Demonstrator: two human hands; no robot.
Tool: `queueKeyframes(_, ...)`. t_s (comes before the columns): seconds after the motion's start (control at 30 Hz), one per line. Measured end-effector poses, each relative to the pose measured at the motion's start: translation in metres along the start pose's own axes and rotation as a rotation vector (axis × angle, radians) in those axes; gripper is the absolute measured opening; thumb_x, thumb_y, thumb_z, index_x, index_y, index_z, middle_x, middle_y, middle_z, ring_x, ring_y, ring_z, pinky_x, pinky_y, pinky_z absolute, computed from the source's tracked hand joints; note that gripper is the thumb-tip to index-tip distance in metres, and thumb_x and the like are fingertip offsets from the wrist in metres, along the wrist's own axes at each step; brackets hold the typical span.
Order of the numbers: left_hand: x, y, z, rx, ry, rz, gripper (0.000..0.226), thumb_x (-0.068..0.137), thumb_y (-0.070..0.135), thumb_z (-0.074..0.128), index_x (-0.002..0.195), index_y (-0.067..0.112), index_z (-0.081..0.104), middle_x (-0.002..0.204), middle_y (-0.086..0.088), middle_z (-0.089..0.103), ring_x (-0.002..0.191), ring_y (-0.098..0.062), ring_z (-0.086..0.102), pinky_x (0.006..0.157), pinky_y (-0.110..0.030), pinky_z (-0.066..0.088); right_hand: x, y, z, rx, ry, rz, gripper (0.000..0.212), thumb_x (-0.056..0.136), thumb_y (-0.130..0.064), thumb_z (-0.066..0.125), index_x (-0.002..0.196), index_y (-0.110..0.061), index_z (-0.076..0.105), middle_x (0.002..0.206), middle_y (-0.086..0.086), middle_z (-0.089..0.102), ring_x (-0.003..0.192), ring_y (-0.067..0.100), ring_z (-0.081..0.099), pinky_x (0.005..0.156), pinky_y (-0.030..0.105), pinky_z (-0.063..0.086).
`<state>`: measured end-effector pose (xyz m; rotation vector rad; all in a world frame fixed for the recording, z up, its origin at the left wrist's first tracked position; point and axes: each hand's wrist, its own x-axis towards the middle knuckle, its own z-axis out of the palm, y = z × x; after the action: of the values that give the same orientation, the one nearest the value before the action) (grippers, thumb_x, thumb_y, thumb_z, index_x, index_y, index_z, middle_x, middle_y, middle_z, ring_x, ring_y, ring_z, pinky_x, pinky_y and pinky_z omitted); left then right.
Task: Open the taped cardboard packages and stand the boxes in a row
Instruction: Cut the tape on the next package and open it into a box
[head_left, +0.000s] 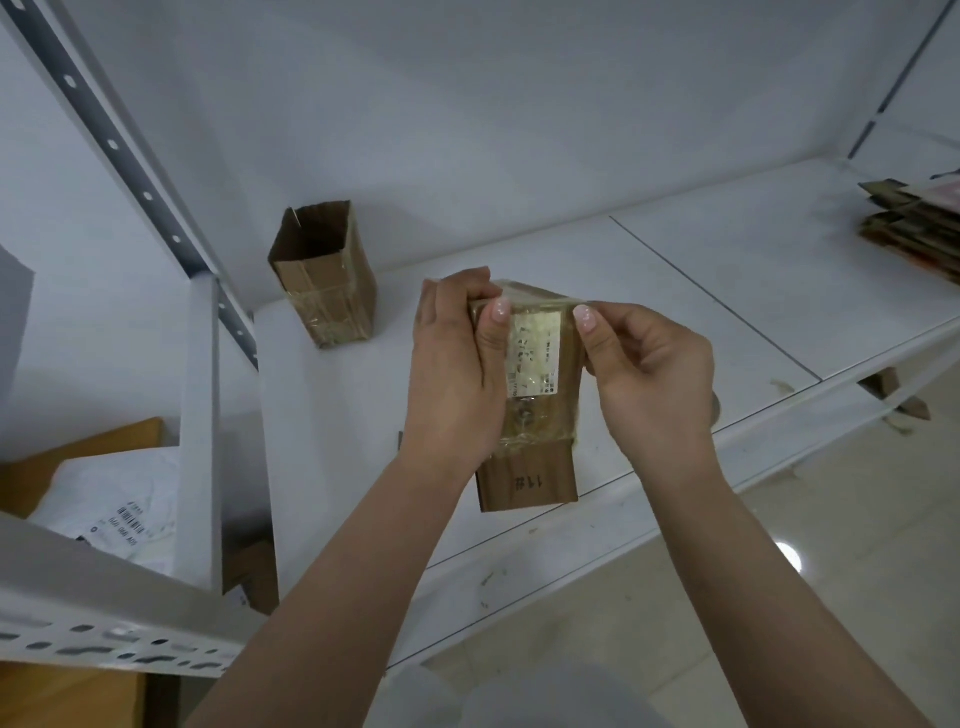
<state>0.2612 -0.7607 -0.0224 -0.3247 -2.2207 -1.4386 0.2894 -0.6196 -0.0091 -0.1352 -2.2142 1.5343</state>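
- The taped cardboard package (527, 395) was held up in the air above the front part of the white shelf (649, 291), between both hands and touching nothing else.
- Its long axis ran away from the person: the taped end pointed toward the shelf's back wall, the bare end marked "11#" toward the person's body.
- The left hand (457, 364) was wrapped around the package's left edge, thumb pressed on the top face near the far end, fingers curled over that end.
- The right hand (649, 364) pinched the right edge near the same far end, thumb on top, the other fingers hidden beneath.
- Both hands sat at the taped end, about equally near it, so I judged the opening would start there, each thumb working at the tape.
- An opened box (324, 275) stood upright well off to the left and further back on the shelf; the row would likely grow rightward from it, nearer the left hand.
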Motion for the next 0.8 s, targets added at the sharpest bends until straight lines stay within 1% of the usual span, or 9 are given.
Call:
queueKeyframes(0.07,-0.001,0.0,0.0,0.019,0.005,0.007,0.038,0.101,0.038,0.034,0.115,0.009,0.055,0.117,-0.006,0.055,0.106,-0.011,0.052,0.087,-0.008,0.037,-0.003,0.001,0.004,-0.007,0.036,-0.039,0.019,0.096,-0.026,0.061,0.101,-0.015,0.076,0.075,-0.023,0.066,0.074,-0.008,0.066,0.064,0.006,0.045)
queueKeyframes(0.17,-0.003,-0.001,0.0,0.014,0.017,-0.002,0.037,0.102,0.037,0.034,0.115,0.009,0.055,0.121,-0.005,0.054,0.111,-0.015,0.053,0.09,-0.012,0.039,-0.004,-0.003,0.006,0.007,0.018,-0.088,0.022,0.097,-0.029,0.059,0.099,-0.017,0.078,0.077,-0.011,0.073,0.078,0.011,0.071,0.075,0.034,0.057)
queueKeyframes(0.27,-0.001,-0.001,-0.005,-0.02,0.021,-0.021,0.035,0.101,0.034,0.035,0.115,0.009,0.055,0.123,-0.002,0.055,0.111,-0.012,0.055,0.091,-0.02,0.044,-0.003,-0.009,-0.001,0.173,-0.066,0.025,0.045,0.092,-0.051,0.045,0.098,-0.02,0.076,0.086,-0.013,0.075,0.081,0.002,0.071,0.08,0.02,0.056)
queueKeyframes(0.37,0.0,0.002,-0.011,-0.111,-0.011,-0.032,0.04,0.101,0.038,0.032,0.117,0.01,0.056,0.122,0.006,0.058,0.108,-0.001,0.057,0.087,-0.014,0.044,0.008,-0.002,-0.005,0.309,-0.06,0.163,0.054,0.097,-0.052,0.03,0.117,-0.02,0.069,0.107,-0.005,0.073,0.093,0.007,0.071,0.09,0.032,0.056)
queueKeyframes(0.5,-0.008,0.012,-0.005,-0.216,-0.05,-0.051,0.038,0.1,0.039,0.033,0.115,0.012,0.055,0.119,0.012,0.06,0.106,-0.001,0.06,0.084,-0.015,0.046,0.005,0.002,0.006,0.223,-0.13,0.09,0.068,0.088,-0.061,0.021,0.135,-0.028,0.057,0.124,-0.01,0.066,0.117,0.0,0.058,0.097,0.014,0.045)
queueKeyframes(0.57,-0.012,0.014,-0.001,-0.223,-0.033,-0.062,0.039,0.1,0.04,0.032,0.114,0.012,0.055,0.119,0.013,0.06,0.105,0.0,0.06,0.083,-0.014,0.045,0.001,0.003,0.009,0.2,-0.118,0.041,0.069,0.088,-0.064,0.016,0.135,-0.032,0.056,0.126,-0.009,0.066,0.12,0.004,0.058,0.106,0.025,0.043)
queueKeyframes(0.63,-0.013,0.014,0.0,-0.22,-0.021,-0.061,0.043,0.098,0.045,0.031,0.113,0.012,0.055,0.122,0.008,0.06,0.106,-0.002,0.06,0.084,-0.016,0.046,-0.001,0.006,0.009,0.167,-0.099,-0.01,0.081,0.084,-0.074,0.013,0.137,-0.03,0.055,0.116,-0.013,0.068,0.113,0.002,0.06,0.101,0.026,0.047)
queueKeyframes(0.73,-0.014,0.014,0.0,-0.192,-0.028,-0.056,0.045,0.099,0.045,0.03,0.117,0.011,0.055,0.124,0.006,0.06,0.109,-0.007,0.06,0.087,-0.022,0.049,-0.002,0.006,0.01,-0.038,-0.082,-0.159,0.096,0.08,-0.082,0.007,0.134,-0.02,0.055,0.086,-0.025,0.06,0.088,-0.001,0.063,0.075,0.01,0.048)
queueKeyframes(0.8,-0.016,0.017,0.002,-0.16,-0.027,-0.053,0.039,0.101,0.039,0.032,0.117,0.011,0.054,0.124,0.002,0.059,0.106,-0.005,0.059,0.083,-0.015,0.047,-0.002,0.004,0.011,-0.153,-0.033,-0.232,0.086,0.087,-0.074,0.011,0.124,-0.013,0.058,0.077,-0.02,0.057,0.076,0.01,0.065,0.063,0.021,0.049)
